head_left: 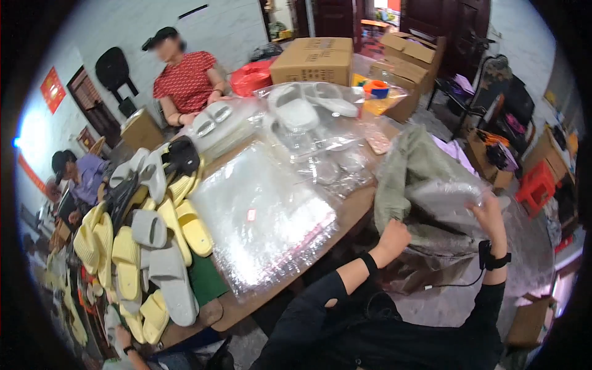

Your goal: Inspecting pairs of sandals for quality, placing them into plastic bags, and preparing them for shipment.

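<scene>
My left hand (393, 240) is closed on the rim of a large grey-green sack (394, 172) beside the table's right end. Across the mouth of the sack, my right hand (489, 216) has its fingers curled at clear plastic sheeting (447, 200), which lies in and over the opening. What is deeper in the sack is hidden. Left of my hands, on the table, lies a flat stack of clear plastic bags (259, 209). Beyond it are grey slippers (296, 108) in clear bags.
Yellow slippers (126, 262) and grey slippers (172, 283) are heaped at the table's left. A co-worker in a red top (185, 80) handles bagged slippers across the table. A cardboard box (312, 60) stands at the back. A red stool (535, 188) is at the right.
</scene>
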Tool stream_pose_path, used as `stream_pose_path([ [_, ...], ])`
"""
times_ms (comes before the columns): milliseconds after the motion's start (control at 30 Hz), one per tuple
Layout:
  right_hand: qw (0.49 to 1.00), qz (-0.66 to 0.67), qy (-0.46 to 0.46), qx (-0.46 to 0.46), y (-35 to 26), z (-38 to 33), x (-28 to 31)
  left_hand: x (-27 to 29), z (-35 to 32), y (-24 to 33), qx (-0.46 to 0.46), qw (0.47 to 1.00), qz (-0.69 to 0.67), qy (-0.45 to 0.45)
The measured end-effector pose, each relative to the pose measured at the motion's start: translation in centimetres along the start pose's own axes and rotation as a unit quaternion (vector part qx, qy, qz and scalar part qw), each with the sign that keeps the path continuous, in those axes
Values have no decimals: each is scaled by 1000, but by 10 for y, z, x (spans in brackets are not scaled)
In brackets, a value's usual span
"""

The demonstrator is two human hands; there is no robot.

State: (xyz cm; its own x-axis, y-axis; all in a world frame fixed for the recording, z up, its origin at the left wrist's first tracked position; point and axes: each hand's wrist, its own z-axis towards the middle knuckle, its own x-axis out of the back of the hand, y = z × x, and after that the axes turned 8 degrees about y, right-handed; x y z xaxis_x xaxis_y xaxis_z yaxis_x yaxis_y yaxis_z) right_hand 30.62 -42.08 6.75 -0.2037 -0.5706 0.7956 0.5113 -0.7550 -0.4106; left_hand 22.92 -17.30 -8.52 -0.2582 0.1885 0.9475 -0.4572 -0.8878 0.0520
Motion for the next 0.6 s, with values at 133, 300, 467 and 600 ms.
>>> stream_pose_path([
  [133,973,-147,-152,-90,-3,16,-47,5,-11,0,-61,996,-6,69],
  [300,974,-132,-87,160,-89,45,-63,-2,-9,16,-25,996,86,-10],
  [467,920,-39,-82,382,-225,84,-86,-36,-17,12,76,993,83,31],
  [600,892,-67,-5,447,-268,126,-130,5,-15,6,35,981,22,-190],
])
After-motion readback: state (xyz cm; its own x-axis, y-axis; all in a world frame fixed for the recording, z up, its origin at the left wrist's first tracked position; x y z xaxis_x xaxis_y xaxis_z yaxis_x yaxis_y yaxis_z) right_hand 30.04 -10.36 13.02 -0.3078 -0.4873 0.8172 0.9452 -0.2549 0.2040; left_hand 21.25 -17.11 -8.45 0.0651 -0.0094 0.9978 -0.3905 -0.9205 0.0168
